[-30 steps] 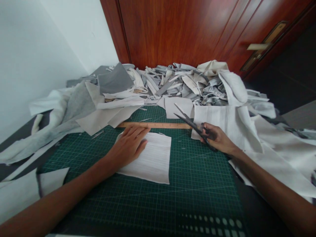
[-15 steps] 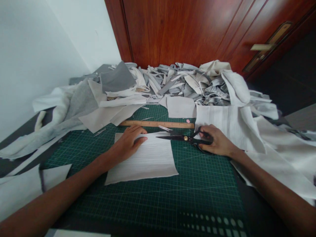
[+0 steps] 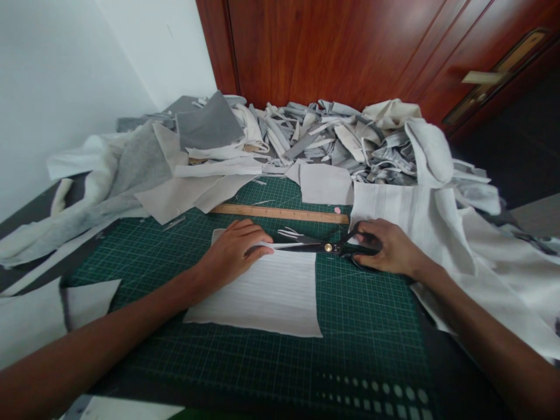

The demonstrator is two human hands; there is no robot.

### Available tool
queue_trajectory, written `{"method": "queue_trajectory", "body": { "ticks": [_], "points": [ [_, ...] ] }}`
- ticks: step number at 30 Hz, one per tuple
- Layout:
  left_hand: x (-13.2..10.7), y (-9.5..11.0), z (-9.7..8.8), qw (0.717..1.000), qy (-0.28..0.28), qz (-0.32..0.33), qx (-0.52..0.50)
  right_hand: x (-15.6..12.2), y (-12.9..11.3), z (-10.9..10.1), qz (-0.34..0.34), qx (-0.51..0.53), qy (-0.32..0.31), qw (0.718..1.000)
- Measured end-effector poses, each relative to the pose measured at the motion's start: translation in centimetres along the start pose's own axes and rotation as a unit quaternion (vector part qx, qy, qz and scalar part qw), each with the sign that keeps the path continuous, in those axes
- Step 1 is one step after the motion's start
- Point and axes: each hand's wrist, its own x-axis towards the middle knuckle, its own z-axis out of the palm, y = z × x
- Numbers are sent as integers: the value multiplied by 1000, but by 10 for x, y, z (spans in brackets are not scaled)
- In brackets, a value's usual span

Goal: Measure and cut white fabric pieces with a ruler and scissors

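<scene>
A white ribbed fabric piece (image 3: 271,291) lies on the green cutting mat (image 3: 262,356). My left hand (image 3: 234,251) rests on the fabric's upper left part, fingers curled and pinching its top edge. My right hand (image 3: 387,248) grips the handles of black scissors (image 3: 319,246), whose blades run leftward along the fabric's top edge, reaching my left fingertips. A thin frayed strip (image 3: 289,234) lies just above the blades. A wooden ruler (image 3: 280,213) lies across the mat beyond both hands.
A heap of grey and white fabric scraps (image 3: 332,146) fills the far side against a red-brown wooden door (image 3: 350,46). Larger white cloth (image 3: 481,262) spreads on the right, grey and white cloth (image 3: 122,175) on the left. A small pink bit (image 3: 337,210) sits by the ruler.
My right hand swung the scissors from pointing up-left to lying level, then advanced the blades leftward along the fabric's top edge. My left hand shifted slightly right, and the fabric piece turned a little.
</scene>
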Motion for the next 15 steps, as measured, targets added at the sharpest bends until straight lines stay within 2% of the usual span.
{"method": "queue_trajectory", "body": {
  "ticks": [10, 15],
  "points": [
    [0, -3, 4, 999, 27, -4, -25, -1, 1, -3, -2, -16, -22, 1000],
    [1, -2, 3, 999, 21, -18, -34, -1, 3, -4, -8, -15, -23, 1000]
  ]
}}
